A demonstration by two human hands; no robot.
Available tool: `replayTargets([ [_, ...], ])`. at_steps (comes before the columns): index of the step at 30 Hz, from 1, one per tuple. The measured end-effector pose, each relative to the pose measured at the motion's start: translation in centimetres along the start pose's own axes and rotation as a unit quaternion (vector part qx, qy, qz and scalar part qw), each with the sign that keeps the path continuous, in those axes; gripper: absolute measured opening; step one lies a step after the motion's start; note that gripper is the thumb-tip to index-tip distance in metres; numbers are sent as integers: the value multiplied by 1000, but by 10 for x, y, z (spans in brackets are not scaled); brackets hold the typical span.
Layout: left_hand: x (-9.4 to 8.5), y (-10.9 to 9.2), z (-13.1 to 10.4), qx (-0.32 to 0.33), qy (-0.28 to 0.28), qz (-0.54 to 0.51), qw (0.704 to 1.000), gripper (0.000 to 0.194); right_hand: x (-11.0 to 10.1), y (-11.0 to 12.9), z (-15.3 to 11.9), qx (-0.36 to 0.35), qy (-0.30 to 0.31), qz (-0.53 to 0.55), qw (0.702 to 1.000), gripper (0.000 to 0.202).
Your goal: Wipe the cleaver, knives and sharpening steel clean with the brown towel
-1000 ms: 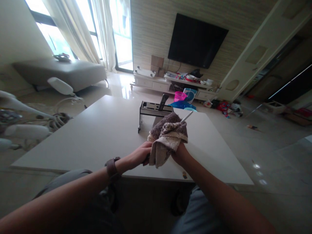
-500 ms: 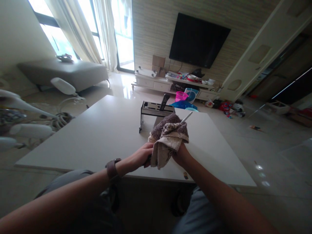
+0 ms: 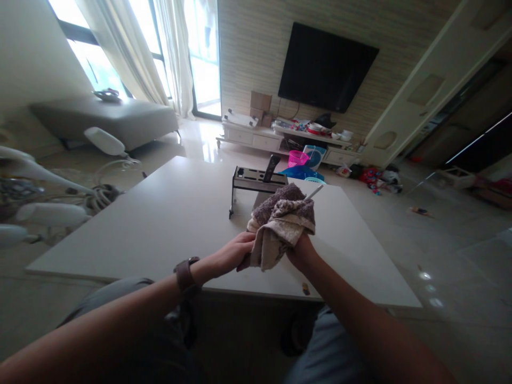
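Cloth (image 3: 280,226) is bunched above the near part of the tabletop (image 3: 160,224), in front of the black-and-silver rack (image 3: 260,180); prob. light, soft and floppy, no slip or breakage risk, best held by its thick folded middle, as the loose corner would droop. R hand (image 3: 301,252) is under it, fingers seemingly clenched on the folds, tips hidden. L hand (image 3: 238,250) is curled at its lower L edge; can't tell what those fingers grip. Thin pale rod (image 3: 314,192) pokes out at upper R, likely stiff
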State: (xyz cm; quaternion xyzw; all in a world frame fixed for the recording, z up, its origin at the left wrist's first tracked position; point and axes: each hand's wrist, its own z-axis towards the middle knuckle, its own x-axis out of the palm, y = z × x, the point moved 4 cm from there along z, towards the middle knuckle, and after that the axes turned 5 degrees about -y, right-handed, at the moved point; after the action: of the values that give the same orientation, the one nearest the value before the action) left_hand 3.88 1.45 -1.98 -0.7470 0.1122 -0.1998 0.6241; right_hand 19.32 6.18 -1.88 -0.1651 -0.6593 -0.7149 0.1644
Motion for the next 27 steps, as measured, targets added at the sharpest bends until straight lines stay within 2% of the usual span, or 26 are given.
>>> replayTargets([
  [5,-1,2,1,2,31,5,1000,40,-17,23,19,-20,-30,31,999,27],
  [10,1,0,-1,5,52,17,998,39,-32,60,37,-62,-44,52,996,18],
  [14,4,-2,-2,3,57,29,998,39,-40,74,43,-79,-46,60,994,14],
  [22,3,2,-2,-19,41,13,999,39,-50,62,47,-38,-53,55,996,20],
  [27,4,4,-3,-23,40,2,999,40,-35,43,33,-28,-37,34,998,20],
])
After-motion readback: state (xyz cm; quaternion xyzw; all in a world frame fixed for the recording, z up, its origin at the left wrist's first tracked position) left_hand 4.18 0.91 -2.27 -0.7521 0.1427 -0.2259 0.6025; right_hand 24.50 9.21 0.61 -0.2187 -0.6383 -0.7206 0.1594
